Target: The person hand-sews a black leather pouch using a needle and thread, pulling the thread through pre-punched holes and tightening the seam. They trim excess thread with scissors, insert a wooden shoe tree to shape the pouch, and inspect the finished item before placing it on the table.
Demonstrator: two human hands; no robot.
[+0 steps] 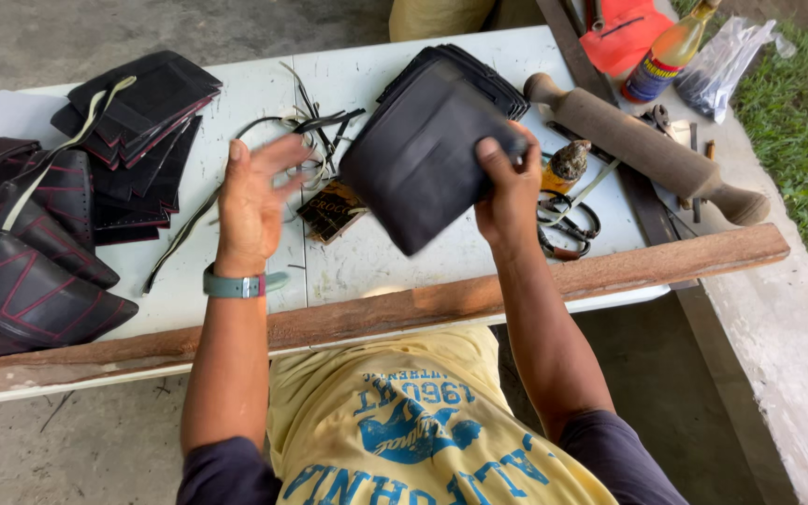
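My right hand (509, 187) grips a black rectangular leather piece (423, 159) by its right edge and holds it tilted above the white table (254, 93). Behind it lies a stack of similar black pieces (488, 75). My left hand (254, 201) hovers open above the table to the left of the held piece, fingers spread and blurred, with a teal band on the wrist. A small dark label patch (332, 210) lies on the table between my hands, beside thin black strips (315, 126).
Stacks of black cut pieces (142, 122) and curved black pieces with red stitching (30, 252) fill the left side. Scissors (568, 224), a wooden roller (647, 150), a glue bottle (666, 51) and a plastic bag sit at the right. A wooden plank (610, 276) runs along the near edge.
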